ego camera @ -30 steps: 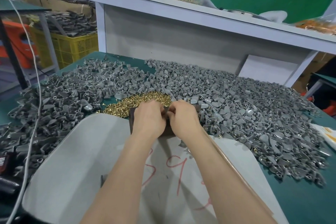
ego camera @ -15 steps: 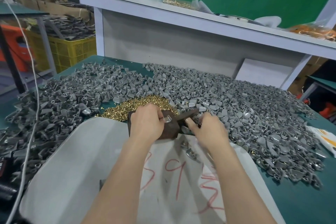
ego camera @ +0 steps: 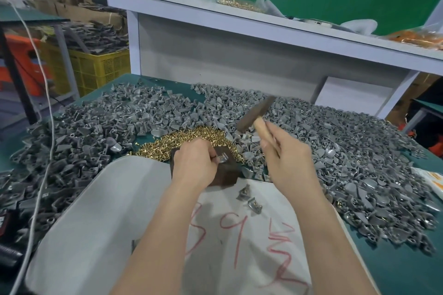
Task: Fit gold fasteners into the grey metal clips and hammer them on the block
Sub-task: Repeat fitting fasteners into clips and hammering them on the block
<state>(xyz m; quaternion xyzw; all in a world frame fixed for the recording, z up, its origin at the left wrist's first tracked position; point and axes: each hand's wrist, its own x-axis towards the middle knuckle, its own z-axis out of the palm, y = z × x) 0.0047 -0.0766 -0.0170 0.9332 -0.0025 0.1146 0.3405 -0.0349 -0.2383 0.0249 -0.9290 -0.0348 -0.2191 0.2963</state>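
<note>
Heaped grey clips (ego camera: 335, 151) crowd the counter (ego camera: 407, 270) left, behind and right of the block (ego camera: 229, 173) — gold fasteners (ego camera: 167, 146) banked just behind it — leaving open room above it and over the white sack (ego camera: 107, 199) in front, bare but for two loose clips (ego camera: 249, 199).

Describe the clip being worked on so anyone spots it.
Find the gold fastener pile on the green table; the dark block sits at the pile's near edge. The clip lies on top, held by the left hand. All others lie loose on table or cloth.
</note>
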